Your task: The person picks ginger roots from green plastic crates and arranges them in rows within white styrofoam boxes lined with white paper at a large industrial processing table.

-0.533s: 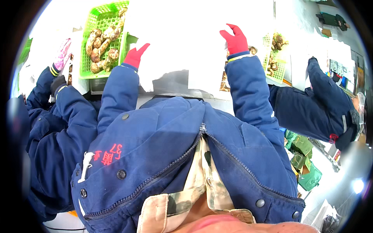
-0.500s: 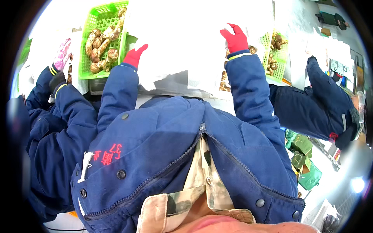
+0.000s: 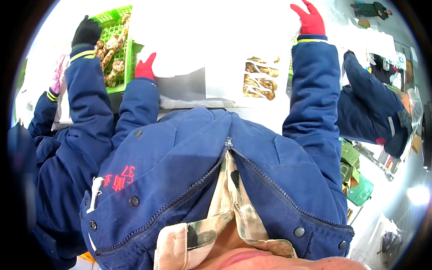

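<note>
My left hand [image 3: 145,69], in a red glove, rests by the white paper sheet [image 3: 173,58] beside a green plastic basket [image 3: 128,63]. Its thumb stands apart; the other fingers show only in part. Brown-and-white mushrooms [image 3: 114,45] lie in that basket. My right hand [image 3: 311,20], also red-gloved, reaches toward the far right with thumb and fingers apart and nothing visible in them. Nearer me and left of my right forearm, several mushrooms [image 3: 261,83] lie in rows on the white surface.
At my left a co-worker's black-gloved hand [image 3: 87,32] is over the basket; a pink-patterned glove [image 3: 58,74] shows behind that arm. Another person in dark blue [image 3: 369,99] is at the right. Green bags [image 3: 359,191] stand on the floor. Glare washes out much of the table.
My right hand has moved right and farther away, uncovering the rows of mushrooms. My left hand has shifted slightly left and nearer. The co-worker's black-gloved hand has come up to the basket.
</note>
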A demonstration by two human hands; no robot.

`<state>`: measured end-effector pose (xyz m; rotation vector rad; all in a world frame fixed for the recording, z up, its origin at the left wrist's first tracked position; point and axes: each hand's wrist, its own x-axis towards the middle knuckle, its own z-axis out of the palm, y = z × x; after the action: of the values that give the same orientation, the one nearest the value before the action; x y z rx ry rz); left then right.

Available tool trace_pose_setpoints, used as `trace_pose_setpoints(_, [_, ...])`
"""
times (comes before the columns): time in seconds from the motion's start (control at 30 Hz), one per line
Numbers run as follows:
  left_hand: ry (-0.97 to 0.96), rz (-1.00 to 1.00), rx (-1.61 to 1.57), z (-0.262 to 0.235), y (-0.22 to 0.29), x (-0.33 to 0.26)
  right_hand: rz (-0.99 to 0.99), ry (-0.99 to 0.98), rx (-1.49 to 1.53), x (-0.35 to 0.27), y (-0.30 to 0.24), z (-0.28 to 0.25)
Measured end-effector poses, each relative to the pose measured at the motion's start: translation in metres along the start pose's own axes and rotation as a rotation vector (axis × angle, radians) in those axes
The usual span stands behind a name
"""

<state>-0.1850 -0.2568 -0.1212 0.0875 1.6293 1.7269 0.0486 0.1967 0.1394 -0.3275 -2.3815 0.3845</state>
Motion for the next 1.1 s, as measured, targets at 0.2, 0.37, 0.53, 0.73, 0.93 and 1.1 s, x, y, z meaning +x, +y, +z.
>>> trace_pose_setpoints(0.2, [-0.282,-0.267,-0.654,0.067,0.036,0.011,0.777,0.034,0.426,-0.005,-0.074,-0.127])
trace_pose_setpoints(0.37, [-0.46,0.168,0.114,0.015,0.001,0.097,0.187,-0.203,-0.257,-0.107,0.049,-0.15])
trace_pose_setpoints(0.53, [-0.387,-0.303,0.092,0.138,-0.024,0.046,0.235,-0.467,-0.336,-0.249,0.098,-0.174])
trace_pose_setpoints(0.73, [-0.07,0.042,0.574,0.084,0.039,0.041,0.603,-0.146,0.258,-0.235,0.102,-0.101])
trace_pose_setpoints(0.93, [-0.497,0.807,0.828,0.285,0.113,-0.128,1.046,-0.124,1.016,-0.137,0.005,-0.11])
trace_pose_setpoints(1.1, [-0.639,0.764,0.563,0.429,0.099,-0.129,0.988,-0.09,1.087,-0.13,0.03,-0.093])
